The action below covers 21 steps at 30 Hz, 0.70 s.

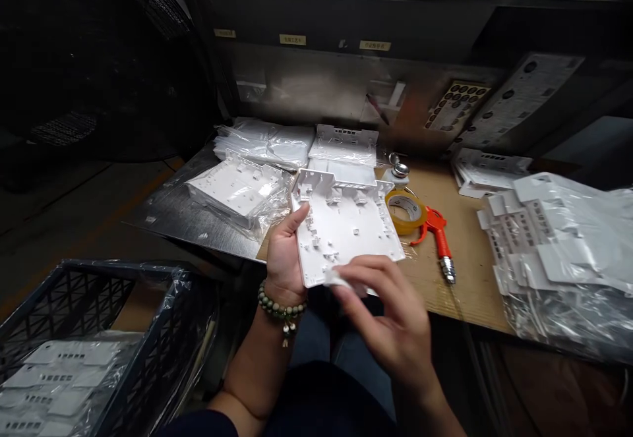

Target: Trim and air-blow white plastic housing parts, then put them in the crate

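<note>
A white plastic housing, with small clips and posts inside and a raised back wall, is held tilted above the table's front edge. My left hand grips its left side, the thumb lying on the rim and the other fingers hidden beneath. At the housing's near edge, my right hand pinches a small white cloth or wad of tissue between thumb and fingers. The wad touches the front left part of the edge. A beaded bracelet circles the left wrist.
Left on the table is a bagged stack of similar housings, with plastic bags behind. Yellow tape, a metal-topped bottle and a red air gun lie right. Bagged parts pile far right; a blue crate stands lower left.
</note>
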### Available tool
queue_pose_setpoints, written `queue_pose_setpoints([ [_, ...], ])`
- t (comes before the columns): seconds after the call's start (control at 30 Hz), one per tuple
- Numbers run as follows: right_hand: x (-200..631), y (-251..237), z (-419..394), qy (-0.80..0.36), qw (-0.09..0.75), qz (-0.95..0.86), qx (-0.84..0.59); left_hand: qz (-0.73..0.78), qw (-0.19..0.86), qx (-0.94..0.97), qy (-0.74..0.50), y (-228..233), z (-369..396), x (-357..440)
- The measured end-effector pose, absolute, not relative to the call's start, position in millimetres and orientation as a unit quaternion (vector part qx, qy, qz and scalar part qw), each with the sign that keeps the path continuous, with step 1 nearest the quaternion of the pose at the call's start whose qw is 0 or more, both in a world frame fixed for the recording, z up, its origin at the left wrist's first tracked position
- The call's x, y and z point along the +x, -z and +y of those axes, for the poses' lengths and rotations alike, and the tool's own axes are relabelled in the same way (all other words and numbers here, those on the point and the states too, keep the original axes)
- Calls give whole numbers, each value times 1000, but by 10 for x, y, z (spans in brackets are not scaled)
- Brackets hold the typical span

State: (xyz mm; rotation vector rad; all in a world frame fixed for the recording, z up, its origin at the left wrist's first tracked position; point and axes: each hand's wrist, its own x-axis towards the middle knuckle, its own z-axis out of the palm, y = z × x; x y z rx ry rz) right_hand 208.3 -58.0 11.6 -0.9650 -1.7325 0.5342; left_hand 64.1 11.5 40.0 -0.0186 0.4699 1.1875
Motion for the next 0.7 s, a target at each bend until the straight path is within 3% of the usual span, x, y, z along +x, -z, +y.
queue_pose_setpoints([
  [0.3, 1961, -160, -601, -177, 472, -785, -360, 227, 774, 21, -591, -429, 82, 637],
  [0.5, 1899, -127, -612, -174, 521, -744, -380, 213, 773, 36, -597, -366, 82, 689],
  [0.7, 1984, -77, -625, -214, 470, -769, -376, 230, 780, -2, -581, -282, 122, 596],
])
